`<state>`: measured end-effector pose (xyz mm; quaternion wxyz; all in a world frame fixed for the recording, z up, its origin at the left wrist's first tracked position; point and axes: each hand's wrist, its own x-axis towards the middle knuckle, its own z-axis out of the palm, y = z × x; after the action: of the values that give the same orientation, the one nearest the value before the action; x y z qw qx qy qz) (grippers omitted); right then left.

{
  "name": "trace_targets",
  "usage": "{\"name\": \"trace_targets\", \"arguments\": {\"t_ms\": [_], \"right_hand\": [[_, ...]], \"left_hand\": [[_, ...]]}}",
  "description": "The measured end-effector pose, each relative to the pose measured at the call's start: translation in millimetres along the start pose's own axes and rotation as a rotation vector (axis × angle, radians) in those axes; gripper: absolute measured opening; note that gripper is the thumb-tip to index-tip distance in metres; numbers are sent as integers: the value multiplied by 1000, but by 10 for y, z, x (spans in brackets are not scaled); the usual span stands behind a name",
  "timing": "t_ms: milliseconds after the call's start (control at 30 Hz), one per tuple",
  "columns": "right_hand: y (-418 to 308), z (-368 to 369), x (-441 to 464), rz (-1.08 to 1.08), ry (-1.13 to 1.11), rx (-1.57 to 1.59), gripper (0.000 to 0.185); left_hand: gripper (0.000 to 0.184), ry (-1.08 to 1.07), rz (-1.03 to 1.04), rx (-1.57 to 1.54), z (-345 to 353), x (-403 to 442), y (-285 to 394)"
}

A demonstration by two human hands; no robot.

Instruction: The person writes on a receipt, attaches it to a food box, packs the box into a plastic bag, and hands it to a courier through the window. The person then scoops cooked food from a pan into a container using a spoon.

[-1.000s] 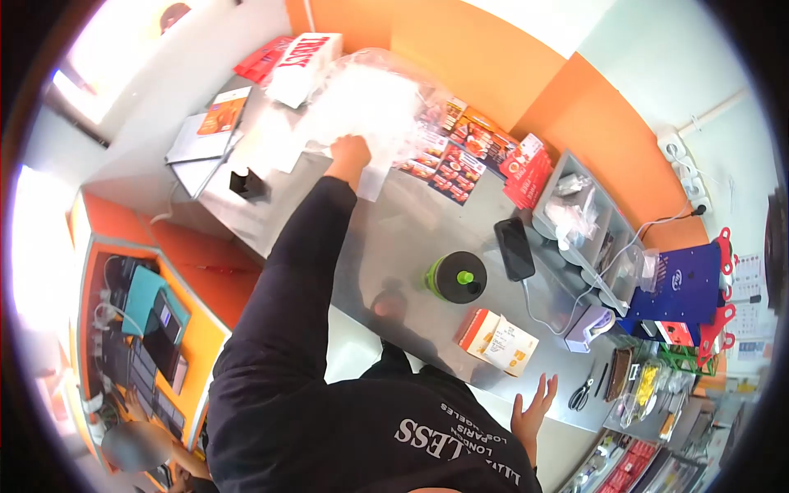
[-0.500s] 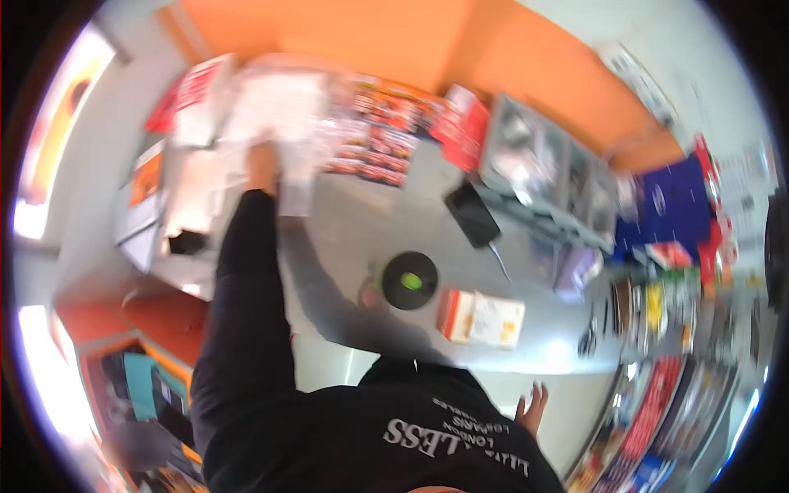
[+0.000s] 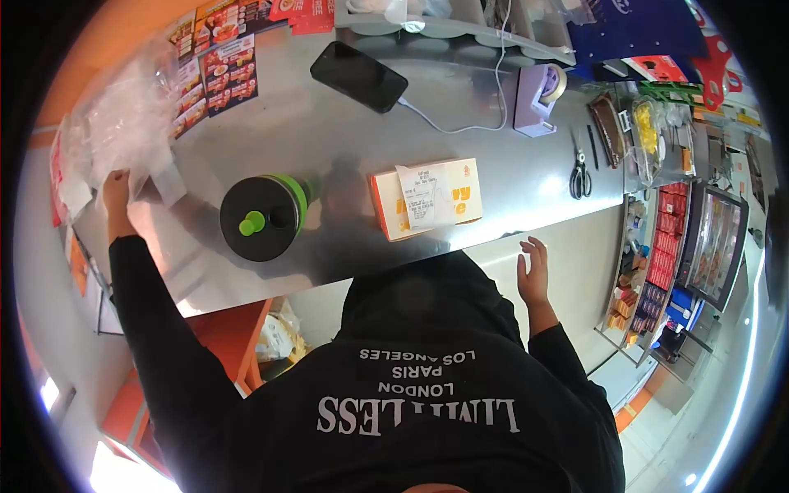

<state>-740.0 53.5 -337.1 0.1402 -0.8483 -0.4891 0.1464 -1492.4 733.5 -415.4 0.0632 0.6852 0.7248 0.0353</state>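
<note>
Clear plastic bags [image 3: 123, 115] are lying in a loose heap at the far left of the counter [image 3: 288, 135]; thin film, crumpled, glossy, creases catching the light. A flat white piece [image 3: 168, 184] with straight edges is showing at the heap's right side.

Left hand [image 3: 118, 191]: reaching out to the near edge of the heap, fingers curling inward and touching the film. The bags are lying directly beyond the fingertips, spreading away from the person. Whether any film is being pinched between the fingers, cannot tell.

Printed leaflets [image 3: 231, 76], flat and rectangular, are lying just right of the bags. Nearer the person, a round bottle [image 3: 265, 218] with a matte black lid and green spout is standing on the brushed-looking metal. Right of it, a cardboard box [image 3: 464, 197] is bearing a paper receipt [image 3: 426, 197]. A smooth black phone [image 3: 359, 76] is lying beyond, a white cable [image 3: 452, 130] running from it. A lilac tape dispenser [image 3: 531, 107] and scissors [image 3: 581, 177] are resting further right.

Right hand [image 3: 534, 269]: hanging beside the counter's near edge, fingers parting loosely, holding nothing, well apart from the bags.
</note>
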Motion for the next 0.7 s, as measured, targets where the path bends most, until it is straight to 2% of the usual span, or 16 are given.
{"name": "trace_targets", "arguments": {"t_ms": [33,133,167,233,267,333,367,400,467,533,567,600,667,700], "right_hand": [[-16,-20,35,-59,35,-5,27],[-67,-70,121,-40,72,80,27],[-95,-81,167,-62,88,77,27],[-151,-64,277,-70,75,154,27],[-172,-59,334,-71,73,220,27],[-210,-39,515,-146,46,216,27],[-216,-33,609,-210,37,207,28],[-212,-41,703,-223,27,218,28],[-200,-67,897,-311,17,223,29],[-150,-137,1055,-315,-5,275,30],[-133,-180,1141,-346,11,286,31],[-127,-225,1234,-380,29,298,31],[-163,-334,1416,-446,33,310,32],[-189,-377,1500,-489,-5,341,30]], "left_hand": [[32,-180,5,-129,-107,74,-189],[39,-101,56,-112,-601,52,-820],[39,-100,42,-99,-850,-100,-798],[44,354,153,294,-1403,-495,-461],[44,348,141,308,-1582,-673,-385],[45,409,-5,-15,-1909,-1018,-246],[43,468,-103,-39,-2102,-1209,-27],[43,474,-116,-24,-2229,-1352,-6],[41,579,0,45,-2493,-1643,36],[39,631,22,406,-2990,-2032,-75],[38,642,-3,99,-3148,-2446,355],[36,649,-27,-208,-3234,-2948,1076],[33,762,-183,-91,-3340,-3765,1993],[30,644,-334,-47,-3394,-4110,2117]]}}
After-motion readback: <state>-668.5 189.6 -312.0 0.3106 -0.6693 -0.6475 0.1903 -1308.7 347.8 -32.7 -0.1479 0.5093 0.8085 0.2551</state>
